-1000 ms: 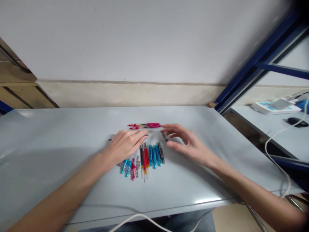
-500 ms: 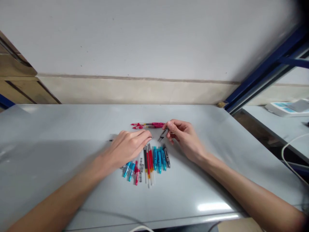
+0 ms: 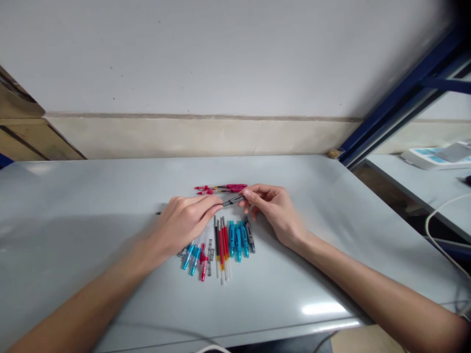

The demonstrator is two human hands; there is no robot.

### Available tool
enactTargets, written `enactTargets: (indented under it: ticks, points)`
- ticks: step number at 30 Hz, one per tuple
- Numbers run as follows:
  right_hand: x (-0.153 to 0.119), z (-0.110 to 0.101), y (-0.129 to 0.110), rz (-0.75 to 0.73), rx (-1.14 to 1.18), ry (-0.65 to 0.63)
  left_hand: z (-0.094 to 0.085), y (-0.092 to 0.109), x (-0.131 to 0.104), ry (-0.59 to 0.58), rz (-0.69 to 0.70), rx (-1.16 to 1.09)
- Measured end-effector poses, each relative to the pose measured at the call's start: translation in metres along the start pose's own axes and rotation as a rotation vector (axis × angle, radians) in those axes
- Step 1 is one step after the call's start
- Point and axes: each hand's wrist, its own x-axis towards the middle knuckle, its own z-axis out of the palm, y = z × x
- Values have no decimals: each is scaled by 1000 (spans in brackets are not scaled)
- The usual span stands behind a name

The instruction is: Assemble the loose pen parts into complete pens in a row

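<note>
Head view: left hand [image 3: 189, 218], palm down, pinching left end of grey pen piece. Just on near side, clear barrels [image 3: 196, 257] fanned on tabletop [image 3: 103, 189]; then refills [image 3: 221, 245] side by side, probably grouped for easy picking. Pink pens [image 3: 236, 186] beyond hands, seemingly kept off loose parts. Grey pen piece [image 3: 232, 201] between hands, likely steadied from both ends. Blue grips [image 3: 238, 243], grey grip [image 3: 250, 236] nearer. Right hand [image 3: 274, 211] pinching other end.
</note>
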Motion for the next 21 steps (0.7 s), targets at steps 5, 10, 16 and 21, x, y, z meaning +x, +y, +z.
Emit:
enactTargets:
  ticks: [5, 10, 16, 21]
  points:
    - [-3, 0, -5, -45, -84, 3, -5, 0, 2, -12, -23, -50]
    - [-12, 10, -4, -338, -322, -42, -8, 10, 5, -115, -3, 0]
    - [-25, 25, -2, -463, -436, -25, -4, 26, 5, -109, 225, -30]
    - [-21, 23, 1, -201, -362, -26, -6, 31, 5, -54, 202, -145]
